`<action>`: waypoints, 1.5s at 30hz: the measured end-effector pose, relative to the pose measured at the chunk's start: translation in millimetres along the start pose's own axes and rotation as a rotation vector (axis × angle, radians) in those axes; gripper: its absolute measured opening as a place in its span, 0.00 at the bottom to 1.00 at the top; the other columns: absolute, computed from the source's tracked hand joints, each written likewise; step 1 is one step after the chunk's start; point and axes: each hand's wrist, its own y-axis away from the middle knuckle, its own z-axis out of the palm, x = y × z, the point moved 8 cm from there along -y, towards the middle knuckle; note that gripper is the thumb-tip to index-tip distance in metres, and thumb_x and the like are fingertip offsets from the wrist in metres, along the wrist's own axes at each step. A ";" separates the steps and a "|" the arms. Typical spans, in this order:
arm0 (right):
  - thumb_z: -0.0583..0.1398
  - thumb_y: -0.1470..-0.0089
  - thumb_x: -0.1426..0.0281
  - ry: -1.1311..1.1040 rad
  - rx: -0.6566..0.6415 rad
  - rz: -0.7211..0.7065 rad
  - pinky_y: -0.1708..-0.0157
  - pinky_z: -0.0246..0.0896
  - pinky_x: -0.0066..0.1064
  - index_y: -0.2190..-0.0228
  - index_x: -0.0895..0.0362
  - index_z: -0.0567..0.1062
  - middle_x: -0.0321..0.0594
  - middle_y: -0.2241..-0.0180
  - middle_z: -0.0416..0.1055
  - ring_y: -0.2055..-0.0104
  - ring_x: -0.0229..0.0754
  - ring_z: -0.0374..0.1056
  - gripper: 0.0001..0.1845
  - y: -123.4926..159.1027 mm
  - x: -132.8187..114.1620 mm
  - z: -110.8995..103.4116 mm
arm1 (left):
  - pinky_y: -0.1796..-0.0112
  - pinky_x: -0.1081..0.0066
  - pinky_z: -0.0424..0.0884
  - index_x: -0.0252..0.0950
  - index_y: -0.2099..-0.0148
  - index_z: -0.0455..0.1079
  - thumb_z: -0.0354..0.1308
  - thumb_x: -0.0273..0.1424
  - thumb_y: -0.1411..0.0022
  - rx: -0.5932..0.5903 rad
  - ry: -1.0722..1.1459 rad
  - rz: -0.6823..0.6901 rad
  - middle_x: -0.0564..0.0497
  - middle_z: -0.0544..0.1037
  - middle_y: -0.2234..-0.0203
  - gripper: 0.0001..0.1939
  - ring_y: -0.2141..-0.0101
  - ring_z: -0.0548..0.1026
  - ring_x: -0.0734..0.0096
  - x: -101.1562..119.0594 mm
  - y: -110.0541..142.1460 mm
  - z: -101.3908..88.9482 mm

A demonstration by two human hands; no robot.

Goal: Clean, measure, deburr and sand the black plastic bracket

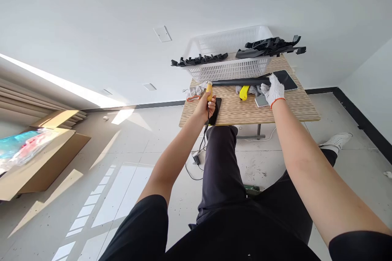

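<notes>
My bare left hand (pixel 206 108) is closed around the yellow handle of a corded tool (pixel 209 88); its black cord runs down from the hand, and its working end is hard to make out. That tool is by the left end of a long black plastic strip (pixel 237 82), though I cannot tell whether they touch. My right hand (pixel 275 89), in a white knit glove with an orange cuff, grips the strip's right part. Beneath the left hand lies a black phone (pixel 217 111). A yellow-handled object (pixel 244 92) rests on grey cloth, left of a small grey box (pixel 261 100).
A white plastic basket (pixel 226 69) with black plastic parts (pixel 263 47) stands at the table's (pixel 294 108) back. White gloves (pixel 193 93) lie at its left; a dark flat panel (pixel 284 79) is at the right. Cables and an adapter (pixel 196 158) are below; a cardboard box (pixel 58 159) stands left.
</notes>
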 end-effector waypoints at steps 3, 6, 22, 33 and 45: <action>0.63 0.35 0.64 0.004 0.014 -0.006 0.77 0.73 0.18 0.61 0.52 0.69 0.30 0.60 0.77 0.76 0.27 0.72 0.08 0.8 0.4 -0.4 | 0.87 0.90 0.59 0.35 0.60 0.70 0.50 0.39 0.22 -0.054 0.052 -0.021 0.57 0.73 0.79 0.16 0.89 0.61 0.91 -10.1 0.6 6.7; 0.63 0.36 0.64 0.012 0.012 -0.015 0.78 0.73 0.19 0.62 0.52 0.67 0.30 0.61 0.77 0.77 0.27 0.72 0.09 0.7 1.0 0.6 | 0.89 0.89 0.54 0.37 0.65 0.68 0.49 0.43 0.22 -0.061 0.051 -0.034 0.60 0.65 0.86 0.20 0.90 0.57 0.89 -15.5 -1.4 7.8; 0.67 0.39 0.65 0.010 -0.007 -0.036 0.81 0.70 0.18 0.64 0.52 0.69 0.31 0.62 0.78 0.78 0.28 0.71 0.11 5.1 0.9 2.6 | 0.89 0.86 0.51 0.38 0.70 0.59 0.51 0.33 0.23 -0.065 0.075 -0.061 0.65 0.54 0.88 0.19 0.91 0.55 0.88 -14.0 -20.0 8.7; 0.66 0.39 0.65 0.025 0.002 -0.052 0.82 0.68 0.18 0.63 0.53 0.70 0.30 0.68 0.77 0.79 0.28 0.70 0.09 1.8 2.0 1.3 | 0.89 0.88 0.53 0.38 0.66 0.65 0.52 0.37 0.23 -0.061 0.049 -0.091 0.64 0.57 0.88 0.16 0.91 0.57 0.87 -15.3 -24.2 3.2; 0.63 0.36 0.66 0.053 -0.005 -0.082 0.85 0.64 0.18 0.63 0.54 0.71 0.30 0.69 0.77 0.81 0.28 0.69 0.07 0.1 1.4 0.8 | 0.89 0.88 0.49 0.38 0.70 0.63 0.49 0.39 0.22 -0.112 -0.025 -0.076 0.64 0.53 0.90 0.22 0.92 0.54 0.89 -13.0 -29.5 -1.2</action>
